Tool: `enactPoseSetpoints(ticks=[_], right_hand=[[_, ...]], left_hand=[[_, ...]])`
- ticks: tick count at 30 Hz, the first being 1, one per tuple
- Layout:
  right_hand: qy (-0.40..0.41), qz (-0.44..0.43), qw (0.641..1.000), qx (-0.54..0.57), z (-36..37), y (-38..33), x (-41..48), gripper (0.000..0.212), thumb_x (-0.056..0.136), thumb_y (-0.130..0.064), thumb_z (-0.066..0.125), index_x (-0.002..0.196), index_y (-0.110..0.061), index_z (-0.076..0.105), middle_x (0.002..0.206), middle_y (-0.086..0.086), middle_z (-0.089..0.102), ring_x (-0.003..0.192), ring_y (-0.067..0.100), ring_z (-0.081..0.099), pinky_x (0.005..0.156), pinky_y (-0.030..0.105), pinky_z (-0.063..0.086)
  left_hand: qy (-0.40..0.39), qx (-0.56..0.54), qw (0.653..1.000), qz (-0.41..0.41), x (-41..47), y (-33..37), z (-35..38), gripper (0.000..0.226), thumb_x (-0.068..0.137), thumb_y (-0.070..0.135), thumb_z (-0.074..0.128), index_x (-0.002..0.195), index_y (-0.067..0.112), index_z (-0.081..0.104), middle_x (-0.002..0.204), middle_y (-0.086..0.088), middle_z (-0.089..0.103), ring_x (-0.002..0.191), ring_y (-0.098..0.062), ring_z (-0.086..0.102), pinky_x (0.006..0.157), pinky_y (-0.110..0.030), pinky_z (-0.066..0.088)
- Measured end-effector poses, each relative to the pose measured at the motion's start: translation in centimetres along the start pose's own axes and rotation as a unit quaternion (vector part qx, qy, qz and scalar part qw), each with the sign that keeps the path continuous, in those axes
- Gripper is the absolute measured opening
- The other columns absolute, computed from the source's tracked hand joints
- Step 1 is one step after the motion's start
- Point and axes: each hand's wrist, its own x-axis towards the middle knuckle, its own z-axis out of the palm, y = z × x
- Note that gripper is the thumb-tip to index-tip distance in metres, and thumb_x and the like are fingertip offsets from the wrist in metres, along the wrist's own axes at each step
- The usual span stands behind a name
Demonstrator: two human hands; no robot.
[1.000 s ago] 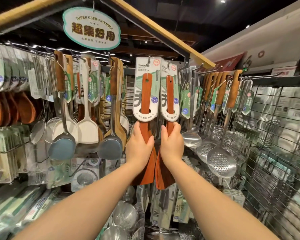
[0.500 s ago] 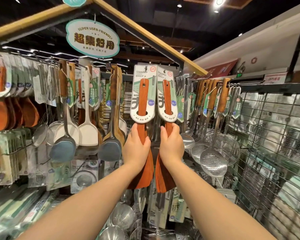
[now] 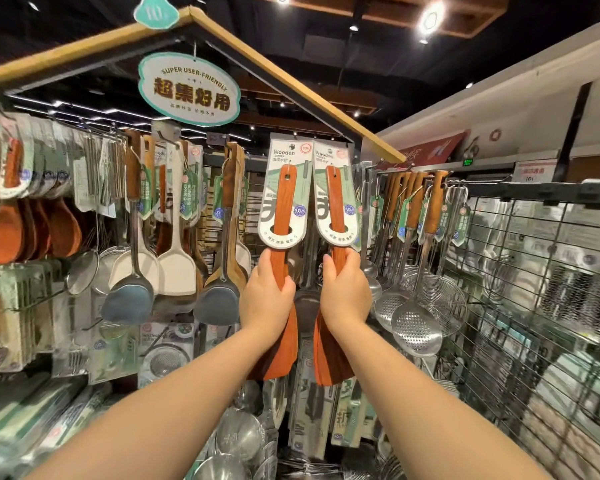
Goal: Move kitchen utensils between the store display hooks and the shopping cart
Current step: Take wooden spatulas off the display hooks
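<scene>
Two reddish wooden turners in white and green card sleeves are held up side by side in front of the display. My left hand [image 3: 265,299] grips the left wooden turner [image 3: 284,199] by its shaft just under the card. My right hand [image 3: 345,296] grips the right wooden turner [image 3: 336,199] the same way. Their flat blades stick out below my wrists. The card tops sit level with the display hooks; whether they hang on a hook is hidden. No shopping cart is in view.
Left of the turners hang a white spatula [image 3: 177,268], grey-headed turners [image 3: 129,299] and wooden spoons [image 3: 32,230]. Steel skimmers and ladles [image 3: 416,327] hang at right beside a black wire grid [image 3: 534,306]. An oval sign [image 3: 187,90] hangs overhead.
Both hands have risen slightly with the two turners, and the view has tilted upward, showing more ceiling and the sign lower in frame.
</scene>
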Motion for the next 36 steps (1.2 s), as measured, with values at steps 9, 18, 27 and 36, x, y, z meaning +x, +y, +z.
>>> enactPoseSetpoints(ticks=[9, 18, 27, 36], right_hand=[[0.022, -0.030, 0.999, 0.004, -1.8, -2.1, -0.5, 0.040, 0.100, -0.037, 0.036, 0.131, -0.012, 0.039, 0.104, 0.011, 0.067, 0.093, 0.032, 0.062, 0.065, 0.033, 0.038], [0.009, -0.004, 1.000, 0.003, -1.9, -1.9, -2.0, 0.038, 0.100, -0.037, 0.037, 0.128, -0.011, 0.039, 0.101, 0.012, 0.067, 0.091, 0.032, 0.062, 0.065, 0.034, 0.039], [-0.010, -0.019, 1.000, -0.012, -2.1, -3.1, -3.4, 0.041, 0.100, -0.038, 0.037, 0.131, -0.010, 0.038, 0.108, 0.014, 0.066, 0.099, 0.033, 0.061, 0.069, 0.036, 0.039], [-0.100, -0.001, 0.993, 0.055, 1.5, -4.2, -9.2, 0.039, 0.099, -0.035, 0.041, 0.126, -0.006, 0.040, 0.110, 0.018, 0.064, 0.100, 0.037, 0.060, 0.071, 0.037, 0.041]], left_hand=[[-0.007, 0.000, 1.000, 0.007, -0.5, 0.7, -1.5, 0.054, 0.092, 0.025, 0.050, 0.141, 0.017, 0.031, 0.119, -0.010, 0.057, 0.105, -0.031, 0.056, 0.078, -0.036, 0.044], [0.021, -0.040, 0.999, 0.025, -0.8, 2.6, -3.3, 0.058, 0.092, 0.024, 0.050, 0.144, 0.011, 0.028, 0.130, -0.012, 0.054, 0.114, -0.032, 0.053, 0.086, -0.036, 0.043], [0.027, -0.016, 0.999, 0.015, -0.7, 2.0, -4.8, 0.054, 0.093, 0.027, 0.048, 0.142, 0.012, 0.031, 0.124, -0.012, 0.056, 0.109, -0.032, 0.054, 0.080, -0.034, 0.041], [0.024, 0.024, 0.999, -0.034, -5.1, -2.2, -8.2, 0.061, 0.093, 0.025, 0.049, 0.144, 0.011, 0.020, 0.121, -0.020, 0.059, 0.104, -0.039, 0.058, 0.078, -0.040, 0.044]])
